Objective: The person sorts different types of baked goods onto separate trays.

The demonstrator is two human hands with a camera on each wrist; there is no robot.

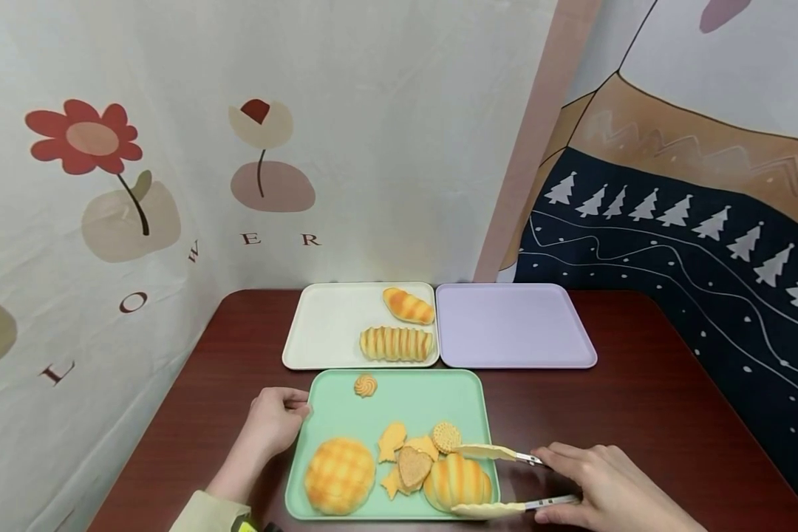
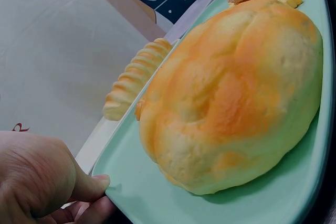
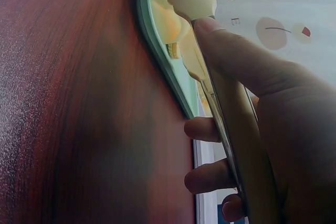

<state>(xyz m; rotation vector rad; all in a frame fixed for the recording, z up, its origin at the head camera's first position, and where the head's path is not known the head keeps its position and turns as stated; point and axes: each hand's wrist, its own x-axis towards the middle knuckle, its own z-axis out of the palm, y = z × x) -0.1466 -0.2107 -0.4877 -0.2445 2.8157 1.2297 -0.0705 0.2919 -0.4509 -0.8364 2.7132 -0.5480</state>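
My left hand (image 1: 278,420) pinches the left rim of the green tray (image 1: 425,391), thumb on top in the left wrist view. In my right hand (image 1: 601,480) are food tongs (image 1: 488,510) with cream tips, spread on either side of a striped bread roll (image 1: 459,482) at the tray's lower right. Whether the tips touch the roll I cannot tell. Beside it lie a heart-shaped cookie (image 1: 414,468), a round cookie (image 1: 446,437) and fish-shaped cookies (image 1: 391,441). A large round bun (image 1: 340,476) fills the tray's lower left; a swirl cookie (image 1: 366,385) lies near its far edge.
Behind the green tray, a white tray (image 1: 326,325) carries a croissant-like bread (image 1: 408,305) and a ridged bread (image 1: 397,344). To its right stands a purple tray (image 1: 515,325). All rest on a dark red-brown table (image 1: 638,384), with printed curtains (image 1: 386,148) behind.
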